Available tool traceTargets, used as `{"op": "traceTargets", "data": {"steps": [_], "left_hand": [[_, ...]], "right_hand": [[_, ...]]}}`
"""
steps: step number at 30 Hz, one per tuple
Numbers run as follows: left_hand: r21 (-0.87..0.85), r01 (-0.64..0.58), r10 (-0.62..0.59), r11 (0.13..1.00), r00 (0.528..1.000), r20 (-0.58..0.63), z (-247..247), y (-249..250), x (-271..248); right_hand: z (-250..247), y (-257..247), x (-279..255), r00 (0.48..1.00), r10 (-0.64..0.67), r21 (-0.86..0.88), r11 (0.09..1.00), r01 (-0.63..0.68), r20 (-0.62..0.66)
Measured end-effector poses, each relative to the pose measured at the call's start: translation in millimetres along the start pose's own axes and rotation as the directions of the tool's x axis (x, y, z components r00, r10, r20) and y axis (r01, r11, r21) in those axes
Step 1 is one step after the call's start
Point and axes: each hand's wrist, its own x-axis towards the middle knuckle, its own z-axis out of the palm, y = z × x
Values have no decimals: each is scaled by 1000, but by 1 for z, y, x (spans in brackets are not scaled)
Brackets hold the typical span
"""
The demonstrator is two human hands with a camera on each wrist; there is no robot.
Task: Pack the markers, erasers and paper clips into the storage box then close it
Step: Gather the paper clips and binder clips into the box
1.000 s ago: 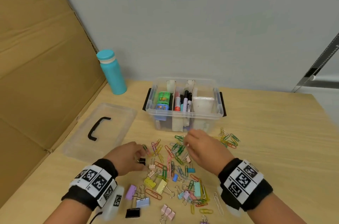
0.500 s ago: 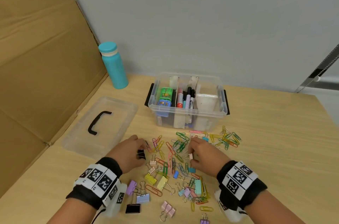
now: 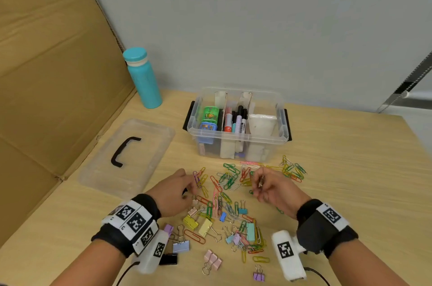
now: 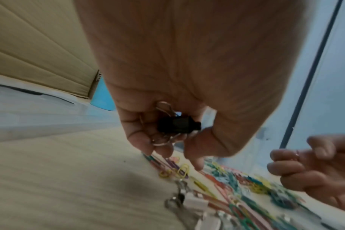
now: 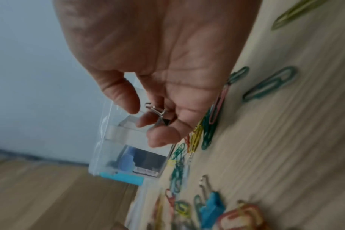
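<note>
A clear plastic storage box (image 3: pixel 237 143), uncovered and fitted with black side latches, is shown standing on a wooden table (image 3: pixel 339 168) near the wall; it is split by white dividers into three compartments. Green and blue erasers (image 3: pixel 208 119) are seen in the left compartment, upright markers (image 3: pixel 236 120) in the middle one, and a white object in the right one. The box's transparent lid (image 3: pixel 127 157), with a black handle, is laid flat on the table to the left of the box. Coloured paper clips (image 3: pixel 228 177) and pastel binder clips (image 3: pixel 203 227) are scattered between the box and the person. The left hand (image 3: pixel 174 194) is curled around a small black binder clip (image 4: pixel 176 125), with wire loops visible at the fingertips. In the right hand (image 3: pixel 272 191), a small clip with silver wire arms (image 5: pixel 158 112) is pinched between thumb and fingers above the scatter. A teal bottle (image 3: pixel 143 77) is placed upright beside a cardboard panel (image 3: pixel 53 75).
</note>
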Motion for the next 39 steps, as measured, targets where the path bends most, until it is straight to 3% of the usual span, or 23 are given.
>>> {"op": "traceTargets", "data": {"steps": [1,2,4,6,9,11,16,20,23,26,28,30,32,35,37,39], "left_hand": [[29,5,-6,1000,999,31,2,-1,0],[50,8,-11,999,998,55,4,-1,0],[78,4,-9,997,998,62,8,-3,1],[93,0,-4,996,999,46,9,-3,1],[86,8,-11,996,999,33,9,-4,3],[85,14,-18,996,999,42,8,-4,3],[81,25,-29,996,999,46,6,-8,4],[30,16,-17,999,1000,16,3,-11,3],[-5,6,-6,1000,1000,-5,-1,-13,2],[-8,-16,16,1000,999,-37,-5,-8,3],[4,-37,37,999,998,-56,-6,-4,4],[2,-58,58,998,996,-61,-6,0,5],[2,-71,71,997,996,-58,-6,4,6],[-6,-75,74,997,995,-70,-8,8,4],[-11,-83,82,997,993,-88,-9,10,1],[-14,-95,93,995,991,-100,-12,15,-4]], "right_hand": [[0,0,-2,1000,-10,-206,978,10,3],[1,0,-4,999,-43,-475,879,45,16],[0,4,-5,989,-81,-822,551,148,124],[3,8,-7,979,-18,-895,400,195,205],[11,9,-6,973,45,-960,182,215,227],[16,9,-3,970,37,-967,99,235,239],[19,10,-3,977,45,-974,105,201,206],[20,-15,-16,978,-10,-920,340,197,206],[18,-61,-27,967,-193,-878,417,234,166],[12,-116,-21,882,-470,-900,366,238,42],[6,-145,-1,825,-561,-910,372,182,-65],[-2,-164,27,833,-526,-914,400,63,-173],[-11,-173,53,877,-420,-917,395,-57,-236],[-16,-174,71,921,-311,-934,333,-126,-235],[-16,-168,66,897,-391,-958,269,-102,-205],[-15,-153,53,835,-519,-969,242,-59,-180]]}}
